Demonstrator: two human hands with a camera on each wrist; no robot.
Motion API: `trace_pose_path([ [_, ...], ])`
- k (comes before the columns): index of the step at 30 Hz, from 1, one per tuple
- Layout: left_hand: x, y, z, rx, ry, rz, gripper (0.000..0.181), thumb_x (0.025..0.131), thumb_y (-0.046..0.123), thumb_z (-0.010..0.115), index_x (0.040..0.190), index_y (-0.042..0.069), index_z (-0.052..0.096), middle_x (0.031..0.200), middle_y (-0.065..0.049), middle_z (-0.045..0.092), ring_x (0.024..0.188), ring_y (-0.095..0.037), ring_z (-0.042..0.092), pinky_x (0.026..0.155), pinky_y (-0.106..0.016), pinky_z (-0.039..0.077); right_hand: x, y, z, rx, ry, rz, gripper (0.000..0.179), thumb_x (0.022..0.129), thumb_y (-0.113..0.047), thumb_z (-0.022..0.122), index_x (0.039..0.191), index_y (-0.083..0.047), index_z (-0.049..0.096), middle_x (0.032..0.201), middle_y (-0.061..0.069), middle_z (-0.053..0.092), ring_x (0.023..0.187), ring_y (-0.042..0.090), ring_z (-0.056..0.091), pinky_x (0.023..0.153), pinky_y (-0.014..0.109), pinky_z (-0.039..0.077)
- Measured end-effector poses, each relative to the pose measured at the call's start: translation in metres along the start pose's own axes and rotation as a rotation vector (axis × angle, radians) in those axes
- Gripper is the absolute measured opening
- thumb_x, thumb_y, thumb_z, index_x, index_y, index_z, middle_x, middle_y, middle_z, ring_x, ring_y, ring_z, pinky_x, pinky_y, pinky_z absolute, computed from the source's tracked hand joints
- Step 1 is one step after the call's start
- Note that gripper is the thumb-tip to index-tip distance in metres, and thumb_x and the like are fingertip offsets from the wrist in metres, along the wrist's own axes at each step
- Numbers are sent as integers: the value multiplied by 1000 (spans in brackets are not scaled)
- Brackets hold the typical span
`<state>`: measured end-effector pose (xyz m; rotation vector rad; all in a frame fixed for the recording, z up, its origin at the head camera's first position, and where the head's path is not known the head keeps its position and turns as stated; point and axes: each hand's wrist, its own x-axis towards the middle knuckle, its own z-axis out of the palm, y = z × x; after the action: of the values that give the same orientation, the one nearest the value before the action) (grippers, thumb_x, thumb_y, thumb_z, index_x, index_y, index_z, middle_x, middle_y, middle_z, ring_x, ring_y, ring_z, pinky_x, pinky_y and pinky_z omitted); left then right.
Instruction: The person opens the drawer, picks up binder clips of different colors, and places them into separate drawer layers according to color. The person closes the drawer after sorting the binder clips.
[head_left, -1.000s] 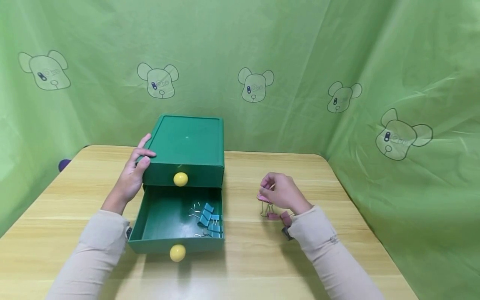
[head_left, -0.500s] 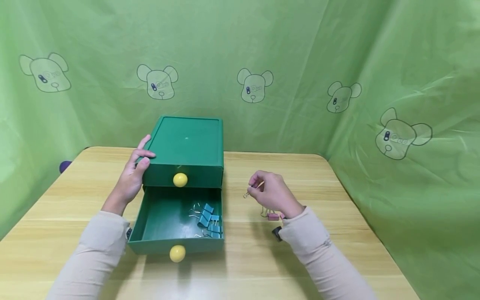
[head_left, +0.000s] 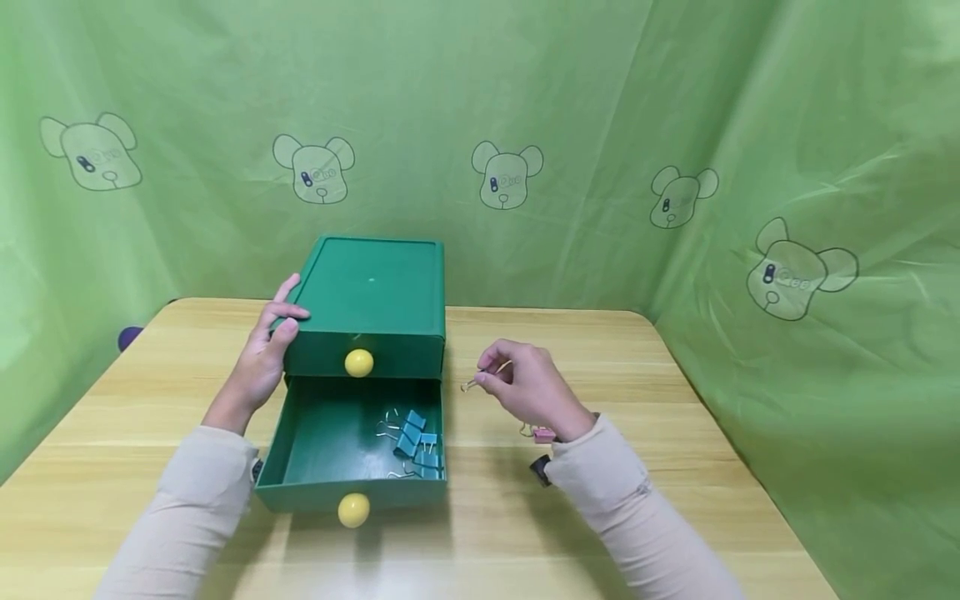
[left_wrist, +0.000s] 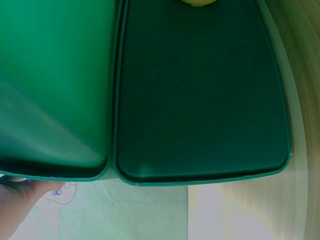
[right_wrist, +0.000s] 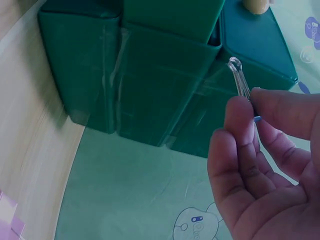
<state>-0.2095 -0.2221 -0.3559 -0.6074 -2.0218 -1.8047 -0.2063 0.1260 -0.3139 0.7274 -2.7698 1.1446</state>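
Note:
My left hand [head_left: 258, 358] rests against the left side of a green two-drawer box [head_left: 367, 287], fingers over its top edge and thumb near the front corner. The lower drawer [head_left: 315, 495] is pulled out, with several teal binder clips [head_left: 409, 433] lying at its right. Between thumb and fingertips, my right hand [head_left: 528, 385] pinches a binder clip [right_wrist: 241, 82] above the table, to the right of the box. Its silver wire handles point toward the box; the fingers hide most of its body, though a small blue bit shows in the right wrist view.
A pink binder clip [head_left: 543, 436] lies on the wooden table [head_left: 600, 350], partly behind my right wrist. The closed upper drawer has a yellow knob [head_left: 359, 362], and another yellow knob [head_left: 354, 510] sticks out from the lower one. A green curtain [head_left: 420, 100] surrounds the table.
My right hand has moved left toward the box, carrying the pinched binder clip away from the pink clips on the table. The left hand keeps its place on the box.

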Motion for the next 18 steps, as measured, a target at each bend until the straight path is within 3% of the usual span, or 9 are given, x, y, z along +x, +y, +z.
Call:
trace_pose_path([
  [11,0,0,0,7,0,5,15,105,16,36,108,19,51,161,-5,13,146,-29,1,110,-61,-2,-3,-15,11,65,-25,-5,8,88,-8,71,91,-9,64,80,-1,62,66,13,60,61,33,50],
  [14,0,-1,0,2,0,9,16,105,15,36,108,19,51,161,-7,13,146,-29,1,111,-60,-2,-3,-18,13,38,-28,-5,8,88,-11,72,90,-13,64,80,-5,61,66,10,60,69,39,43],
  [18,1,-1,0,-2,0,12,15,105,15,37,108,19,51,161,-7,13,146,-29,1,111,-60,-2,-1,-20,15,31,-33,-25,7,88,-12,72,90,-14,65,79,-6,62,65,9,60,68,40,39],
])
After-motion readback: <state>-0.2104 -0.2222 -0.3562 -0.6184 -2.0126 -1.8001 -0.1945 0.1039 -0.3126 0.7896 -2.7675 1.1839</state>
